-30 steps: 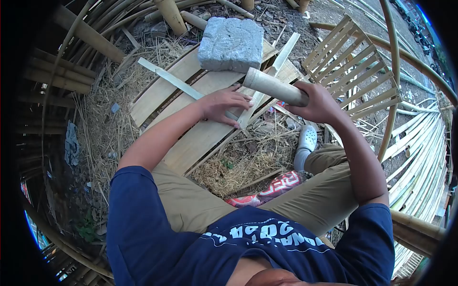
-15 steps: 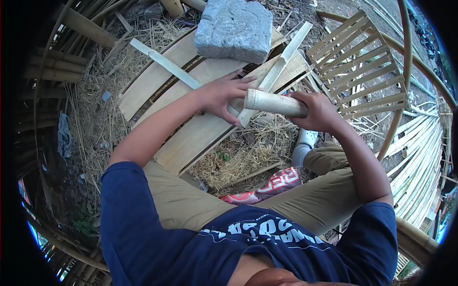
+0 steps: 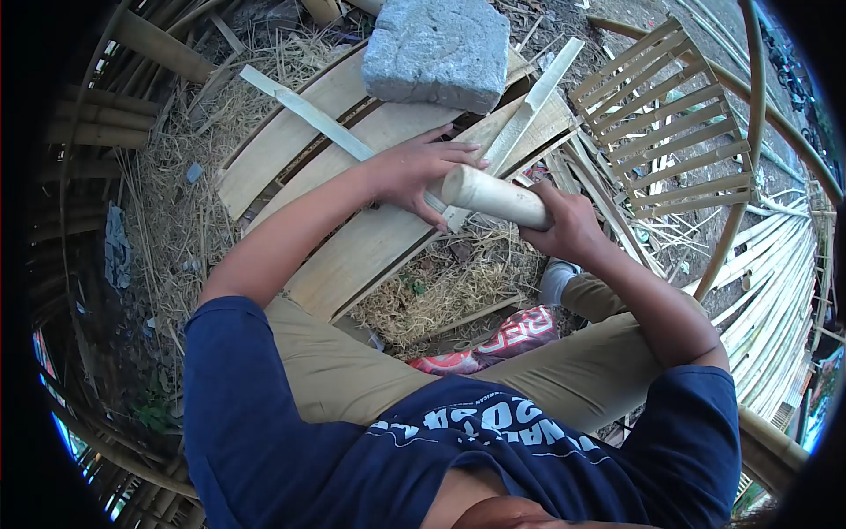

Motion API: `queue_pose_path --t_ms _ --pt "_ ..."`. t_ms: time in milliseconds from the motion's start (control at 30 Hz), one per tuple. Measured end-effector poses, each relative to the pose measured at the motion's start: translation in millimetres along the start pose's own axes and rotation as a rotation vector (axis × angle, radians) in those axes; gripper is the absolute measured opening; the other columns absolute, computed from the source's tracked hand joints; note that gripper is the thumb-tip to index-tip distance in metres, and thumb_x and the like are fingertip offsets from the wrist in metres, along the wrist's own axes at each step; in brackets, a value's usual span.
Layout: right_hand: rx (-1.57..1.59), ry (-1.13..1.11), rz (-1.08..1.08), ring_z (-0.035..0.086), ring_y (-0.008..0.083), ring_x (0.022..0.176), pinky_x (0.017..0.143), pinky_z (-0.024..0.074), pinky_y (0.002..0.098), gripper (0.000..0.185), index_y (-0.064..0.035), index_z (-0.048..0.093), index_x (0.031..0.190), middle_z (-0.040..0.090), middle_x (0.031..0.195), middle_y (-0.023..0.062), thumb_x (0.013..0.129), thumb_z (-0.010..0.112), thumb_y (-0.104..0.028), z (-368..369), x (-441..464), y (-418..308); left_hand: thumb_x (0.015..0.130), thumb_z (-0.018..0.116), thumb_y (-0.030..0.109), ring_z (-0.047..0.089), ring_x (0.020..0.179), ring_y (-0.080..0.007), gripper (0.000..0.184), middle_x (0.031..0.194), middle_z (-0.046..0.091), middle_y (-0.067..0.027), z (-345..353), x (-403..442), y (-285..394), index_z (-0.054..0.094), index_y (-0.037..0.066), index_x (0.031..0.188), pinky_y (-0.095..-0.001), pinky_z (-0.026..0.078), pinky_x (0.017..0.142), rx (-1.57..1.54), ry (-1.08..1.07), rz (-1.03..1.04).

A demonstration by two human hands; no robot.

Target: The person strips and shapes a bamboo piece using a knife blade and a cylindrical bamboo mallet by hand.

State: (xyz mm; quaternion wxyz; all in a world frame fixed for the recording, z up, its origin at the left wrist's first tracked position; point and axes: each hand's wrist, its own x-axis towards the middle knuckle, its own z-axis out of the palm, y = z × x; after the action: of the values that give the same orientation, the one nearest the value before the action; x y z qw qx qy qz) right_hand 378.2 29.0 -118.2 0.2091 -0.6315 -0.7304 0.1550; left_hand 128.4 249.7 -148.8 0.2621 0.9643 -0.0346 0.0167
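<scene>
Your right hand (image 3: 568,220) is wrapped firmly around a pale cylinder (image 3: 507,200), its free end just beside your left hand (image 3: 419,176) — fingers spread, palm down — over two pale strips (image 3: 533,106) converging atop flat boards (image 3: 344,256), where a rough grey block (image 3: 436,53) rests beyond.

The person wears a navy-blue short-sleeved T-shirt (image 3: 370,467) with white printed lettering (image 3: 507,425), long khaki trousers (image 3: 582,375) and a pale grey sock (image 3: 555,284).
</scene>
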Motion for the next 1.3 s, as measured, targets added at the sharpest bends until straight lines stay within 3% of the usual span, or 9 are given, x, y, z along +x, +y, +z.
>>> queue_pose_path --t_ms 433,567,700,733,867,967,1100,1133,1300 --pt "0.025 0.081 0.04 0.074 0.0383 0.079 0.071 0.0578 0.0483 0.054 -0.0091 0.064 0.118 0.072 0.088 0.0148 0.072 0.09 -0.022 6 -11 -8 0.066 0.095 0.049 0.035 0.158 -0.0251 0.087 0.162 0.051 0.0011 -1 1 3 0.065 0.017 0.141 -0.0638 0.015 0.132 -0.078 0.012 -0.039" --pt "-0.177 -0.177 0.049 0.073 0.0384 0.077 0.068 0.0563 0.0486 0.052 -0.0069 0.063 0.115 0.071 0.086 0.0136 0.073 0.089 -0.023 2 -6 -4 0.064 0.098 0.037 0.037 0.158 -0.0255 0.091 0.159 0.055 -0.0001 1 1 4 0.06 0.014 0.143 -0.0581 0.016 0.134 0.025 -0.003 -0.012" --pt "0.084 0.199 -0.03 0.072 0.0393 0.075 0.066 0.0549 0.0497 0.049 -0.007 0.063 0.112 0.07 0.082 0.0144 0.073 0.088 -0.023 3 -14 -14 0.065 0.097 0.037 0.035 0.159 -0.0249 0.082 0.158 0.056 -0.0009 0 -1 5 0.065 0.013 0.138 -0.0603 0.015 0.133 -0.015 -0.007 -0.033" --pt "-0.163 -0.201 0.084 0.074 0.0393 0.079 0.069 0.0575 0.0485 0.05 -0.0073 0.063 0.113 0.074 0.089 0.0158 0.074 0.089 -0.024 -4 -7 -15 0.065 0.097 0.037 0.034 0.159 -0.0248 0.082 0.158 0.056 -0.0011 0 -2 7 0.066 0.013 0.137 -0.0606 0.015 0.133 -0.008 -0.019 -0.035" --pt "0.111 0.16 0.077 0.074 0.0396 0.079 0.068 0.0571 0.0495 0.049 -0.008 0.063 0.113 0.073 0.087 0.0162 0.075 0.088 -0.025 6 -21 -17 0.064 0.098 0.039 0.034 0.159 -0.0242 0.078 0.159 0.055 -0.0008 -7 5 5 0.069 0.012 0.131 -0.0604 0.015 0.133 -0.009 0.008 -0.005" --pt "-0.203 -0.24 0.142 0.073 0.0399 0.079 0.068 0.0564 0.0501 0.05 -0.0082 0.063 0.113 0.073 0.086 0.0159 0.075 0.089 -0.026 1 -12 -15 0.064 0.098 0.038 0.035 0.159 -0.0258 0.077 0.16 0.054 -0.0004 3 -1 9 0.069 0.013 0.131 -0.0602 0.016 0.133 -0.03 0.022 -0.027" --pt "0.137 0.127 0.081 0.073 0.0405 0.08 0.069 0.0552 0.0513 0.052 -0.0084 0.063 0.113 0.072 0.086 0.0162 0.072 0.089 -0.027 1 -24 -26 0.064 0.097 0.037 0.035 0.159 -0.0273 0.072 0.16 0.055 0.0005 0 -1 7 0.07 0.012 0.126 -0.0593 0.018 0.133 -0.017 0.015 -0.023" --pt "-0.095 -0.187 0.139 0.073 0.0409 0.08 0.07 0.0566 0.0504 0.051 -0.0079 0.063 0.113 0.074 0.087 0.0175 0.073 0.089 -0.025 -8 -14 -29 0.064 0.097 0.037 0.035 0.159 -0.0273 0.071 0.16 0.055 0.0005 2 -1 4 0.07 0.012 0.125 -0.0592 0.019 0.133 -0.004 0.013 -0.011" --pt "-0.025 -0.087 0.159 0.072 0.0421 0.077 0.069 0.0559 0.0521 0.049 -0.0079 0.062 0.11 0.072 0.083 0.0182 0.074 0.089 -0.025 0 -22 -30 0.063 0.096 0.033 0.033 0.16 -0.027 0.064 0.16 0.055 0.0011 0 3 5 0.073 0.011 0.118 -0.0606 0.017 0.133 -0.027 0.01 -0.018"
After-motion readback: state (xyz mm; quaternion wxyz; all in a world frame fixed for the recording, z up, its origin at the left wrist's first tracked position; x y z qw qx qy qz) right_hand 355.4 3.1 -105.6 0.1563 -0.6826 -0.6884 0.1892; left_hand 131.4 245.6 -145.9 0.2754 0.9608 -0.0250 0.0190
